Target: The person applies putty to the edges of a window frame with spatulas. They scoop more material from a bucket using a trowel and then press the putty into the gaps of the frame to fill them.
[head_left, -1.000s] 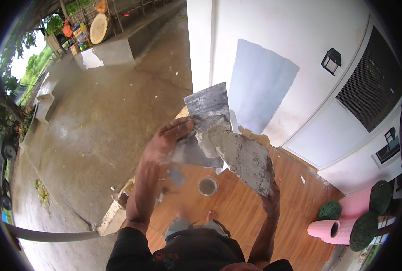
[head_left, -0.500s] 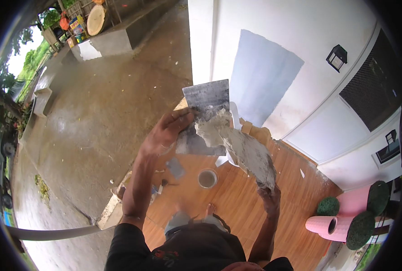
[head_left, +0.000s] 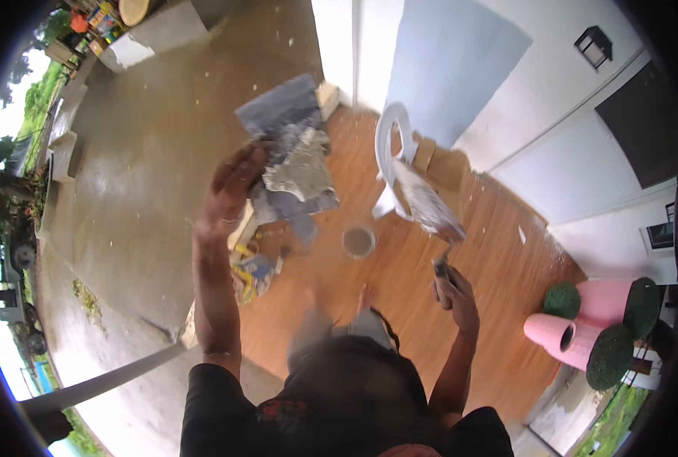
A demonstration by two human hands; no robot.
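My left hand [head_left: 234,186] is raised at centre left, its fingers closed on the edge of a flat grey metal plate [head_left: 278,110]. A thick lump of pale putty [head_left: 301,169] lies on the plate's middle and lower part. My right hand [head_left: 457,293] is wrapped round the handle of a putty knife [head_left: 429,204], lower and to the right. Its wide blade points up and away and carries a thin pale smear. The blade is apart from the plate. Both tools are somewhat blurred by motion.
A white plastic chair [head_left: 388,141] and a cardboard box [head_left: 449,175] stand ahead, before a white wall with a blue-grey patch [head_left: 453,65]. A round bucket [head_left: 359,243] sits on the wood-look floor. Pink planters [head_left: 567,327] are at right, a yellow-and-blue bag [head_left: 253,274] at left.
My left hand has carried the plate to the left. My right hand has drawn the putty knife away from the putty; its blade shows less putty than before.
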